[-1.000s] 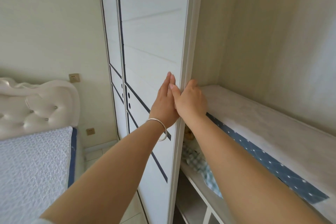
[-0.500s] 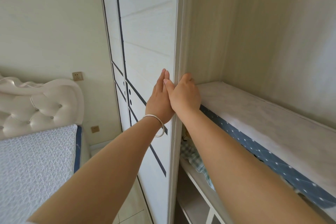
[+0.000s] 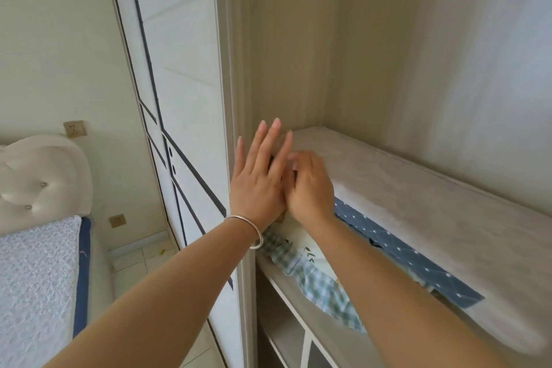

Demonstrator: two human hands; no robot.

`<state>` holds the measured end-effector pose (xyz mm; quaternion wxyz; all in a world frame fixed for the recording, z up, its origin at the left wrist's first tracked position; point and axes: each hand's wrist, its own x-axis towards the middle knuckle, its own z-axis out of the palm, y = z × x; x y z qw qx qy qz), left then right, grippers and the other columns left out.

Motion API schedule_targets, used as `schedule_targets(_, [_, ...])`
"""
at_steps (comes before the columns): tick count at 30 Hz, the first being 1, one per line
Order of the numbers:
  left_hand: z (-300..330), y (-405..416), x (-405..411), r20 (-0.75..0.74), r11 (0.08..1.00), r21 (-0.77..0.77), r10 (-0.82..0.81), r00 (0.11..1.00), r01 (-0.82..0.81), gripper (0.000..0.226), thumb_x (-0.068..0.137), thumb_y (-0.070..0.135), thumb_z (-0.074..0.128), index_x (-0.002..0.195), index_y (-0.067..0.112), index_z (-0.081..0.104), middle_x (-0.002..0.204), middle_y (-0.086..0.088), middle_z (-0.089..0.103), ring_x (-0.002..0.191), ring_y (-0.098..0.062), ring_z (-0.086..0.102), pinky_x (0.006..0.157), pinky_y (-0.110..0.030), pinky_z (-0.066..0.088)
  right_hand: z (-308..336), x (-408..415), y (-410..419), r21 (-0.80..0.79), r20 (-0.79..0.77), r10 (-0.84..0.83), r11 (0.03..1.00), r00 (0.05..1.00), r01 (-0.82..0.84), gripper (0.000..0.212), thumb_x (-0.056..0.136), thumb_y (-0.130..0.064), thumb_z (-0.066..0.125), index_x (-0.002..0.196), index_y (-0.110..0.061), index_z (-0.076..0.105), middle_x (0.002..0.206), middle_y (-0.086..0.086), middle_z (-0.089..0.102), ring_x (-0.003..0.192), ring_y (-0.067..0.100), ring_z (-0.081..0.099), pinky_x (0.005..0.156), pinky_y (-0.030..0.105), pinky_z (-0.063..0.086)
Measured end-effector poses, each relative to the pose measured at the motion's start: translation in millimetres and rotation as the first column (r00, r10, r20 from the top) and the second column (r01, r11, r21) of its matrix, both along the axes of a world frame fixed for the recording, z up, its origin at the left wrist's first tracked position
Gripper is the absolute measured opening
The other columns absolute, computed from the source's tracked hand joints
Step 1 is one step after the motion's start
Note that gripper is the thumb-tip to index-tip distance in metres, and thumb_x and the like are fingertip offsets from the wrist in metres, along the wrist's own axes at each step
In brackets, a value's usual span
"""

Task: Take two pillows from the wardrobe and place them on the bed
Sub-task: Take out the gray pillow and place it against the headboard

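A: What are the hands doing now?

B: I am seeing both forearms reaching up from 6 o'clock toward the middle. The left hand is standing upright with its back to me, the fingers straight, spread a little and pointing to 12 o'clock; it is released and holding nothing. A silver bracelet is sitting on its wrist. The right hand is just beside it at 3 o'clock, touching it at the thumb side, with the fingers curling loosely. It is blurred, so I cannot tell if it is gripping something.

A: And the pillows?

B: I am looking into the open wardrobe. A pale folded quilt is lying on top, with its long axis running from the centre out to 4 o'clock. Under it a blue patterned layer is showing along the same line. Below the right forearm, a green checked pillow is lying on the shelf, one corner pointing to 5 o'clock. I am seeing only one such piece clearly; the rest is hidden.

A: How much room is there?

B: The sliding door is standing at 10 o'clock of the hands, and its edge is just behind the left hand. The space above the quilt is open up to 12 o'clock. The bed is at 8 o'clock, with its white headboard at 9 o'clock, well apart from the wardrobe, and a strip of tiled floor is lying between.
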<state>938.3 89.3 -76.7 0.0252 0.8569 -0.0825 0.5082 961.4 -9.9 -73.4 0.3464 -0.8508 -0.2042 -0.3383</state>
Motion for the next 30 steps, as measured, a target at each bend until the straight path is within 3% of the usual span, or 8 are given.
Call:
schedule_targets(5, [-28, -40, 19, -0.244, 0.997, 0.061, 0.051, 0.968, -0.037, 0.071, 0.068, 0.013, 0.067, 0.137, 0.011, 0.047, 0.155, -0.008, 0.028, 0.143, -0.026, 0.016, 0.117, -0.047, 0.007, -44, 34, -68, -0.322, -0.029, -0.352, 0.889, 0.935, 0.325, 0.031, 0.063, -0.016, 0.073, 0.092, -0.005, 0.066, 0.086, 0.012, 0.064, 0.082, 0.035, 0.059, 0.065, 0.038, 0.047])
schedule_targets(9, [-47, -60, 33, -0.453, 0.995, 0.054, 0.104, 0.885, -0.089, 0.068, 0.082, 0.021, 0.057, 0.146, 0.015, 0.033, 0.161, -0.006, 0.011, 0.149, -0.025, 0.003, 0.117, -0.045, -0.004, -66, 44, -100, -0.460, -0.085, -0.476, 0.798, 0.875, 0.390, 0.041, 0.052, -0.025, 0.084, 0.084, -0.008, 0.066, 0.080, 0.009, 0.064, 0.077, 0.030, 0.061, 0.066, 0.037, 0.049])
schedule_targets(11, [-54, -66, 39, -0.540, 0.997, -0.003, 0.059, 0.839, -0.072, 0.063, 0.088, 0.023, 0.052, 0.147, 0.018, 0.029, 0.161, -0.004, 0.007, 0.149, -0.022, -0.004, 0.119, -0.044, -0.004, -76, 50, -109, -0.507, -0.040, -0.495, 0.758, 0.868, 0.410, 0.048, 0.051, -0.031, 0.084, 0.090, -0.010, 0.066, 0.085, 0.006, 0.065, 0.080, 0.026, 0.062, 0.069, 0.036, 0.050])
schedule_targets(17, [-74, -77, 53, -0.542, 0.963, -0.267, -0.183, 0.820, 0.038, 0.042, 0.091, 0.018, 0.053, 0.132, 0.019, 0.054, 0.148, 0.001, 0.042, 0.144, -0.017, 0.025, 0.111, -0.033, 0.032, -90, 66, -109, -0.670, 0.092, -0.537, 0.590, 0.839, 0.451, 0.063, 0.064, -0.040, 0.072, 0.116, -0.007, 0.060, 0.109, 0.009, 0.067, 0.100, 0.025, 0.063, 0.083, 0.036, 0.049])
schedule_targets(22, [-81, -85, 69, -0.677, 0.923, -0.376, -0.215, 0.704, -0.078, 0.049, 0.091, 0.023, 0.051, 0.140, 0.020, 0.044, 0.143, -0.003, 0.048, 0.129, -0.020, 0.047, 0.096, -0.034, 0.048, -90, 80, -111, -0.759, 0.189, -0.530, 0.455, 0.826, 0.466, 0.046, 0.072, -0.025, 0.043, 0.113, -0.006, 0.055, 0.097, 0.008, 0.069, 0.089, 0.022, 0.065, 0.077, 0.032, 0.051])
schedule_targets(25, [-85, -94, 83, -0.720, 0.809, -0.557, -0.359, 0.595, -0.186, 0.047, 0.092, 0.022, 0.049, 0.138, 0.014, 0.044, 0.134, -0.007, 0.057, 0.112, -0.027, 0.059, 0.090, -0.032, 0.049, -82, 89, -112, -0.778, 0.201, -0.532, 0.423, 0.822, 0.464, 0.026, 0.061, -0.019, 0.054, 0.082, -0.013, 0.069, 0.074, 0.003, 0.066, 0.069, 0.018, 0.062, 0.065, 0.030, 0.050])
schedule_targets(27, [-83, -103, 89, -0.644, 0.664, -0.709, -0.474, 0.601, -0.236, 0.025, 0.092, 0.015, 0.047, 0.114, 0.009, 0.057, 0.111, -0.013, 0.065, 0.100, -0.031, 0.059, 0.085, -0.032, 0.046, -71, 90, -111, -0.778, 0.154, -0.482, 0.479, 0.862, 0.407, 0.019, 0.043, -0.015, 0.071, 0.061, -0.015, 0.066, 0.059, 0.001, 0.061, 0.055, 0.018, 0.059, 0.055, 0.026, 0.047])
schedule_targets(30, [-81, -113, 92, -0.553, 0.536, -0.809, -0.552, 0.625, -0.242, 0.013, 0.092, 0.012, 0.044, 0.091, 0.007, 0.056, 0.083, -0.010, 0.059, 0.080, -0.027, 0.050, 0.074, -0.035, 0.044, -61, 94, -114, -0.810, 0.055, -0.440, 0.506, 0.896, 0.298, 0.028, 0.039, -0.015, 0.081, 0.063, -0.011, 0.068, 0.061, 0.004, 0.065, 0.057, 0.020, 0.063, 0.054, 0.023, 0.046])
